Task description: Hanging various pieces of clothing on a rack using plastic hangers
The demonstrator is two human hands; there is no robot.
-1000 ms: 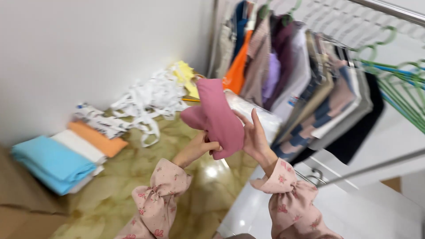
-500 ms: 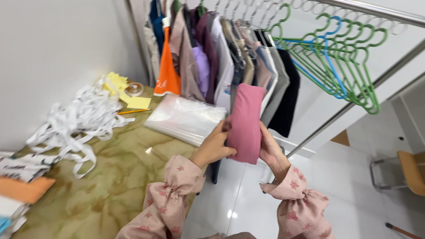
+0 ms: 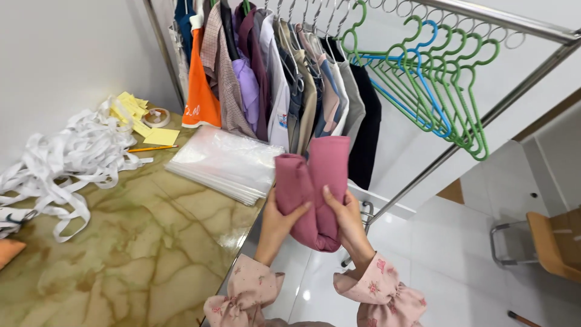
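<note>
A folded pink garment (image 3: 311,188) is held upright in front of me, past the edge of the marbled table (image 3: 121,242). My left hand (image 3: 279,225) grips its left fold from below. Its right fold is clasped by my right hand (image 3: 346,221), with the fingers pressed on the front. Both wrists wear pink flowered cuffs. Behind the garment a metal clothes rail (image 3: 502,18) carries hung clothes (image 3: 272,79) and several empty green and blue hangers (image 3: 436,79).
On the table lie a stack of clear plastic bags (image 3: 224,160), a heap of white strips (image 3: 66,157), yellow notes (image 3: 145,124), a tape roll (image 3: 156,115) and a pencil (image 3: 151,148). A chair (image 3: 548,242) stands on the white floor at the right.
The view swung right from the folded stacks toward the rail. The pink garment went from one flat fold to a doubled shape, and both hands dropped to grip its lower part.
</note>
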